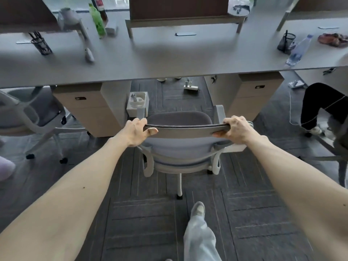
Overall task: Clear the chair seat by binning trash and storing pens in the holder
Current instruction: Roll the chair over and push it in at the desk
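**Head view.** A grey upholstered office chair with a white frame (180, 153) stands at centre, its back toward the viewer.

- **Hands:** The left hand (136, 131) grips the left end of the backrest's grey top rail (184, 128), fingers curled over the rail and thumb pressed on its near face. The right hand (238, 129) grips the right end in the same way.
- **Seat:** The chair's grey seat cushion (178, 117) shows past the rail at 12 o'clock, short of the tabletop edge.
- **Bin:** A white square waste bin (137, 110) holding pale items stands on the carpet at 11 o'clock of the seat, just beside a beige drawer cabinet (88, 110).
- **Tabletop:** On the long grey tabletop (169, 61), a black mesh pen holder (41, 45) with dark pens stands at 10 o'clock. A second black mesh holder (286, 42) stands at 2 o'clock, beside a clear plastic bottle (299, 50). A green plastic bottle (97, 20) stands at 11 o'clock.
- **Floor:** A white power strip (191, 87) lies under the tabletop at 12 o'clock.
- **Legs:** A seated person's black-trousered leg (320, 104) is at 3 o'clock. The viewer's pale-trousered leg (197, 232) is at 6 o'clock.
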`<act>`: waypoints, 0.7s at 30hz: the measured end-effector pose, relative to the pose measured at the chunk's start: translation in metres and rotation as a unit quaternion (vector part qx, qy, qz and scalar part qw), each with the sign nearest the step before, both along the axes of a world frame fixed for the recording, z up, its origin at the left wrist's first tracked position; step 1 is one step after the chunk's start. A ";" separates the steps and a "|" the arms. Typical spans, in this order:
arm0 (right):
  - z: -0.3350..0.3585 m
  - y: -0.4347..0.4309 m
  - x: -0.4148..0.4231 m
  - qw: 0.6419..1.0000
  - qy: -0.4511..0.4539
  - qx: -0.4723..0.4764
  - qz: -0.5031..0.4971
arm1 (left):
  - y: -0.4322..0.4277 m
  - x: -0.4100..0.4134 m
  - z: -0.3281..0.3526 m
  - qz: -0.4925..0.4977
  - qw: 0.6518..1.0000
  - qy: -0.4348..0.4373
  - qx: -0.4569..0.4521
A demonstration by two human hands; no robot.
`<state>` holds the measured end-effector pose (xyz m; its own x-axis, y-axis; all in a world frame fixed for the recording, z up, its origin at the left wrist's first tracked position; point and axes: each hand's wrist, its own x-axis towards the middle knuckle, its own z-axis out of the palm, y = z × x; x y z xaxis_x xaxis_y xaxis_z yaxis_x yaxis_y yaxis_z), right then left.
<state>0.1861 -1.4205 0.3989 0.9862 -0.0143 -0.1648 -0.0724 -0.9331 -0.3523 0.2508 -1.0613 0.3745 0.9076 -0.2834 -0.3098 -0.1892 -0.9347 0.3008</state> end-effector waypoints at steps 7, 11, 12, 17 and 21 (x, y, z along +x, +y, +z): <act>-0.010 -0.047 0.148 1.000 -0.007 -0.001 0.014 | -0.040 0.130 -0.004 0.026 0.999 -0.013 -0.023; -0.008 -0.061 0.225 1.000 -0.008 0.007 0.017 | -0.056 0.202 -0.004 0.038 0.999 -0.021 -0.020; -0.009 -0.064 0.241 1.000 -0.005 0.009 0.016 | -0.058 0.217 -0.003 0.041 0.999 -0.021 -0.020; -0.015 -0.079 0.326 1.000 -0.003 0.014 0.018 | -0.072 0.292 -0.004 0.052 0.998 -0.027 -0.030; -0.014 -0.085 0.387 1.000 0.000 0.013 0.025 | -0.080 0.350 0.000 0.051 0.998 -0.027 -0.033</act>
